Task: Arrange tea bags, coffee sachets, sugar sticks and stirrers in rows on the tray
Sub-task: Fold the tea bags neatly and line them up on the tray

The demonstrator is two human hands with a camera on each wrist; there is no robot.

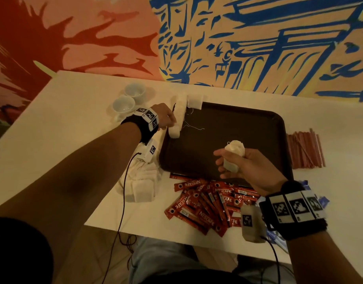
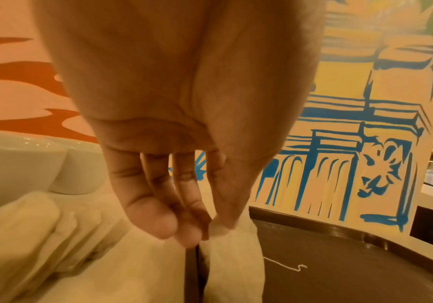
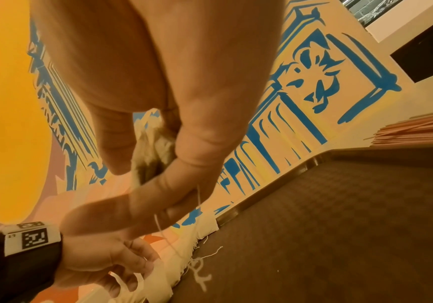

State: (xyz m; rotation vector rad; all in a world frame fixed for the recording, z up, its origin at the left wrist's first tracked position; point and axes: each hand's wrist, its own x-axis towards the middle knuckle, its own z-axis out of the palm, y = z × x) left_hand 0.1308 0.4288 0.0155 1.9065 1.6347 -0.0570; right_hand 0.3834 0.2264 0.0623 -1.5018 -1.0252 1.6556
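Your long white rectangular table carries a dark brown rectangular plastic tray with rounded corners, a raised rim and a finely textured floor.

Your left arm stretches out over the table to the tray's left edge, where your left hand pinches the top of a white paper tea bag between thumb and fingertips. That bag stands at the near end of a row of white paper tea bags running along the tray's left rim, their thin white strings trailing onto the tray floor.

Your right hand hovers over the tray's near half, its fingers curled around a crumpled bunch of white tea bags, a loose thread hanging from it in the right wrist view.

On the table, a heap of red glossy Nescafé coffee sachets lies just before the tray's near edge. A soft pile of white tea bags sits left of it, beside the tray's near-left corner. A flat sheaf of slim reddish-pink sticks lies right of the tray. Two small white ceramic cups stand touching, left of the tray's far corner.
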